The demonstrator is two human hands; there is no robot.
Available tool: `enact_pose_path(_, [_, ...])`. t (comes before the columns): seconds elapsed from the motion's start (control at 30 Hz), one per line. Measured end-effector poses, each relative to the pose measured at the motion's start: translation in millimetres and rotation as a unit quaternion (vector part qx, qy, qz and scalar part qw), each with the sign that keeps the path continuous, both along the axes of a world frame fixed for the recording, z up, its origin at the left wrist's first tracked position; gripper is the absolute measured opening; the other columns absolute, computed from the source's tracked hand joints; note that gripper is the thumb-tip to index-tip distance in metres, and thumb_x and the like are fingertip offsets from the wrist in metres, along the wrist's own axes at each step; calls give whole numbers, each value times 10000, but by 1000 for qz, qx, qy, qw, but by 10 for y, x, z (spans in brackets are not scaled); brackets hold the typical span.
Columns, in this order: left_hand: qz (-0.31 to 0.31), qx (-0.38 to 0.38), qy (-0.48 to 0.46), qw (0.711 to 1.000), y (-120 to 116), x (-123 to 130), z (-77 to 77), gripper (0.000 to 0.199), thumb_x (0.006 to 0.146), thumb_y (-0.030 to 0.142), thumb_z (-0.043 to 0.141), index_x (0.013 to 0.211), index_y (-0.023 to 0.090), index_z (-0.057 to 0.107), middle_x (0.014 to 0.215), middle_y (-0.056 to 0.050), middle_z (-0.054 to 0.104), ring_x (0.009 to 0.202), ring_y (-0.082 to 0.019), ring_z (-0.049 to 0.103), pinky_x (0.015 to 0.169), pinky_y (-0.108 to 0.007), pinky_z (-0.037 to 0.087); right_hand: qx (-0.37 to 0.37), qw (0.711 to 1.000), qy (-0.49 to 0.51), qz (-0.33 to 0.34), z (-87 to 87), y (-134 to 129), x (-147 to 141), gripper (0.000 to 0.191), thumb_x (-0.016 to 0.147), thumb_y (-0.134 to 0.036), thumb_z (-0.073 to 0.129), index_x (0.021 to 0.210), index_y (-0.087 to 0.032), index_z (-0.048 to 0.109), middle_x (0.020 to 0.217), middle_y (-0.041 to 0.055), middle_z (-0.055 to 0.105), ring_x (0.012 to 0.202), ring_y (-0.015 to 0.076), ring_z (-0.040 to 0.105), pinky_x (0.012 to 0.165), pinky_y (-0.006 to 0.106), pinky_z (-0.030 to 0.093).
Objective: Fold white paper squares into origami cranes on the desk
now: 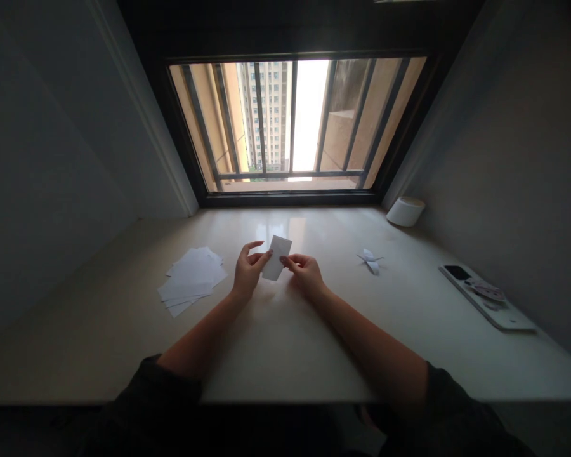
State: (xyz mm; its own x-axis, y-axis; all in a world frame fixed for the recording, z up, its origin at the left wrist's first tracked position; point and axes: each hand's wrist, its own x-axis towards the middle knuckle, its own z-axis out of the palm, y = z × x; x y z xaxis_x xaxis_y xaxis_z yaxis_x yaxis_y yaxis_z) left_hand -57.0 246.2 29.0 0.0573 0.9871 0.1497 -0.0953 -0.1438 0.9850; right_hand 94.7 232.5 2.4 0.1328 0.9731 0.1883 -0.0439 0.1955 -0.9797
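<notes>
A small white piece of paper (276, 259), folded into a narrow rectangle as far as I can see, is held up in front of me, slightly tilted. My left hand (250, 265) pinches its left edge with the thumb on the near face, the index finger raised away from it. On the opposite edge, my right hand (305, 269) grips the paper between thumb and fingertips. Left of my hands lies a loose fanned pile of white paper sheets (193, 276). A folded paper figure (371, 260) with thin pointed ends rests to the right.
At the right, a phone (488, 299) lies by the wall with something attached to its back. A white cylindrical object (405, 211) sits in the far right corner. A barred window (290, 200) borders the pale surface (276, 355) at the back.
</notes>
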Motion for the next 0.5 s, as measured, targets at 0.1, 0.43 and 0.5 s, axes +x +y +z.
enact_pose_path(0.1, [-43, -10, 32, 998, 7, -16, -14, 525, 648, 453, 718, 1054, 144, 595, 778, -70, 699, 687, -193, 650, 600, -266, 484, -9, 1000, 17, -10, 1, -2, -4, 296, 647, -477, 695, 652, -182, 708, 649, 36, 682, 634, 170, 595, 613, 283, 457])
enact_pose_path(0.43, [-137, -5, 142, 980, 3, -39, -43, 405, 614, 516, 705, 724, 126, 717, 663, -34, 675, 593, -177, 599, 521, -238, 421, -27, 997, 73, -25, -41, -35, -28, 327, 621, -488, 713, 713, -174, 721, 701, 48, 702, 672, 191, 616, 641, 299, 471])
enact_pose_path(0.5, [-157, -16, 134, 978, -5, -31, -25, 395, 627, 501, 702, 748, 125, 726, 678, -43, 681, 602, -184, 601, 537, -249, 432, -27, 996, 78, -31, -44, -46, -39, 341, 633, -502, 697, 706, -170, 719, 675, 45, 693, 651, 188, 611, 613, 294, 468])
